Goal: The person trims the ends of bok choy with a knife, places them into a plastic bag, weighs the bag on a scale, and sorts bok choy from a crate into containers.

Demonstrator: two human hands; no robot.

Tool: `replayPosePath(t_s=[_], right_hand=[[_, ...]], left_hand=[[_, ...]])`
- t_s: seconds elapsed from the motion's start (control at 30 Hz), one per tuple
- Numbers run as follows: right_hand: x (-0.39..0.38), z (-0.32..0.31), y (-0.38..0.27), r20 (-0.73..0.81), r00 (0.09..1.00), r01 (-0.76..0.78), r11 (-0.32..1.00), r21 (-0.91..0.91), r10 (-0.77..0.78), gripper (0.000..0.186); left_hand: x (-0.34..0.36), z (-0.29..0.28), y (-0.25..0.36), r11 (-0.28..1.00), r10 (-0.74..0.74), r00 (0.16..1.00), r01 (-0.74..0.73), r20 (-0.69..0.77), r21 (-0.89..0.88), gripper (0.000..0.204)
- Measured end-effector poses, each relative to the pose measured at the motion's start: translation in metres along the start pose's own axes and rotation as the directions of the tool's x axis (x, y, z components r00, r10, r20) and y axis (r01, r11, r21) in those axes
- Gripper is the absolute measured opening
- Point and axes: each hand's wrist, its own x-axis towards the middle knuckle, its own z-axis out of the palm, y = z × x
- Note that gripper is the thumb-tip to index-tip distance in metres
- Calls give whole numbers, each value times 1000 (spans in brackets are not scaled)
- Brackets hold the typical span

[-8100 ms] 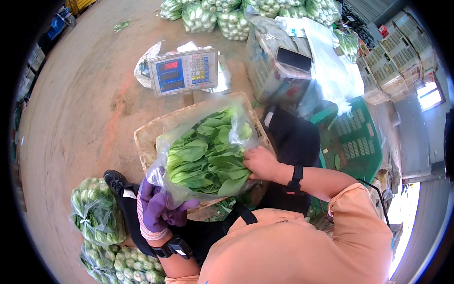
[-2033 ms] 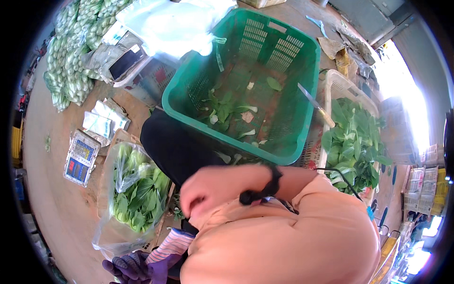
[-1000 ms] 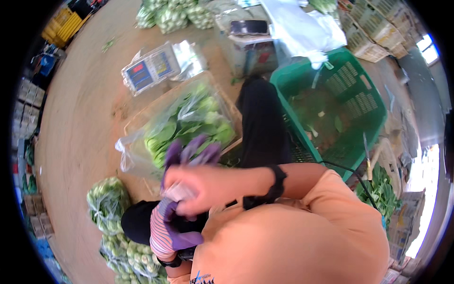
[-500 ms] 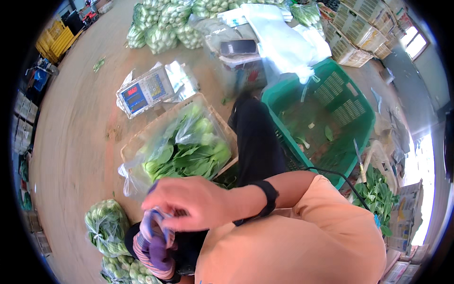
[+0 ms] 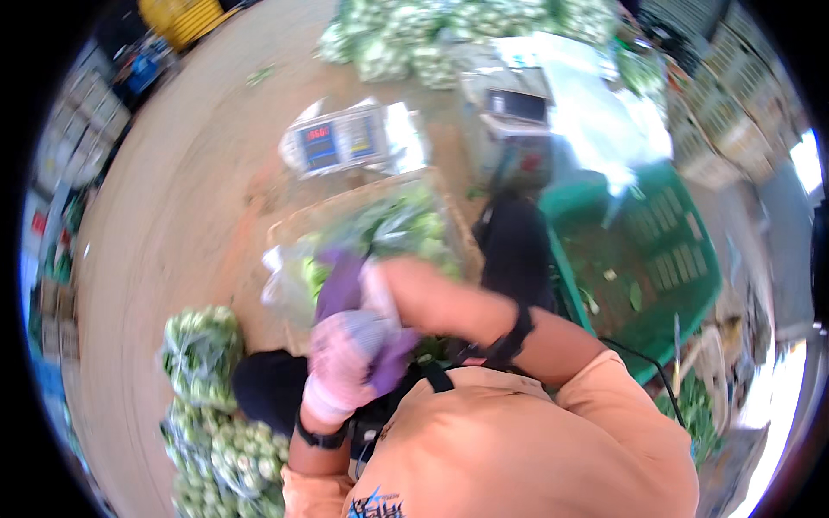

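My left hand wears a purple and pink glove, its fingers pointing up and apart. My bare right hand reaches across and pinches the purple glove near the fingers, with something small and white at its fingertips. The picture is blurred by motion. Both hands hover over a clear bag of leafy greens that lies in a shallow tan basket in front of me.
A digital scale stands beyond the basket, with a second scale to its right. A green plastic crate sits on my right. Bagged greens lie at my lower left, more heaps at the far side.
My head turned from the green crate back to the basket. My right hand came across to the gloved left hand, and both rose over the bag of greens.
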Motion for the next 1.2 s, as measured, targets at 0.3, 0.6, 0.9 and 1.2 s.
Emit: replayPosePath(t_s=[0.3, 0.6, 0.9, 1.2], right_hand=[[24, -19, -21, 212, 974, -227, -459, 859, -84, 46], [25, 21, 22, 183, 911, -408, -749, 522, -369, 27], [10, -74, -44, -94, 951, -261, -930, 259, -293, 45], [13, -51, -76, -233, 950, -19, -784, 621, -208, 42]], left_hand=[[11, -1, 2, 976, 145, 897, -61, 417, -210, 22], [-38, 18, -13, 943, 8, 873, 156, 488, -295, 22], [-14, 18, -9, 930, 129, 828, 90, 545, -357, 18], [-74, 12, -26, 966, -151, 680, 255, 717, -38, 21]])
